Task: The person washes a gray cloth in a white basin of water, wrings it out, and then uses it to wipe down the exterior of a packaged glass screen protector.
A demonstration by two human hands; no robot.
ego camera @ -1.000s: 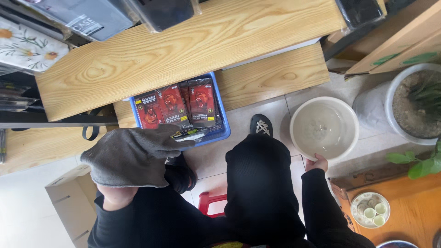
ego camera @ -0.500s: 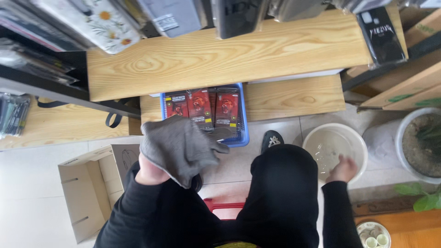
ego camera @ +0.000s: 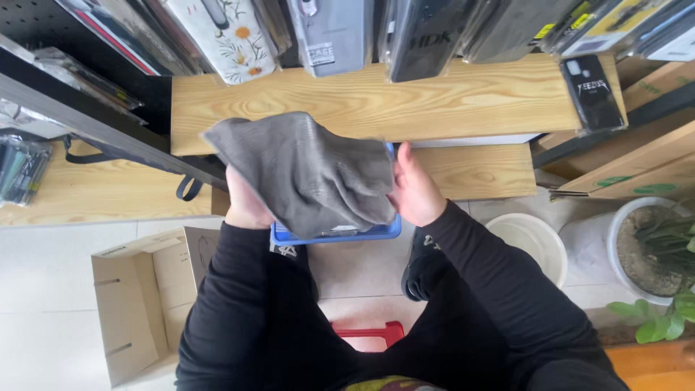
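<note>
A grey cloth (ego camera: 308,170) is spread between both hands in front of a light wooden shelf (ego camera: 463,94). My left hand (ego camera: 246,203) grips the cloth's left side and is mostly hidden under it. My right hand (ego camera: 414,190) holds the cloth's right edge, thumb side up. Below the cloth, the rim of a blue tray (ego camera: 340,233) on the floor shows; its contents are covered by the cloth.
Phone cases (ego camera: 329,32) hang in a row above the shelf. An open cardboard box (ego camera: 137,304) lies at the lower left, a white bucket (ego camera: 532,242) and a potted plant (ego camera: 659,253) at the right. A red stool edge (ego camera: 365,334) shows between my legs.
My right hand left the white bucket and came up to take the cloth's right edge. The cloth rose and spread out over the blue tray. The view tilted up toward the shelf.
</note>
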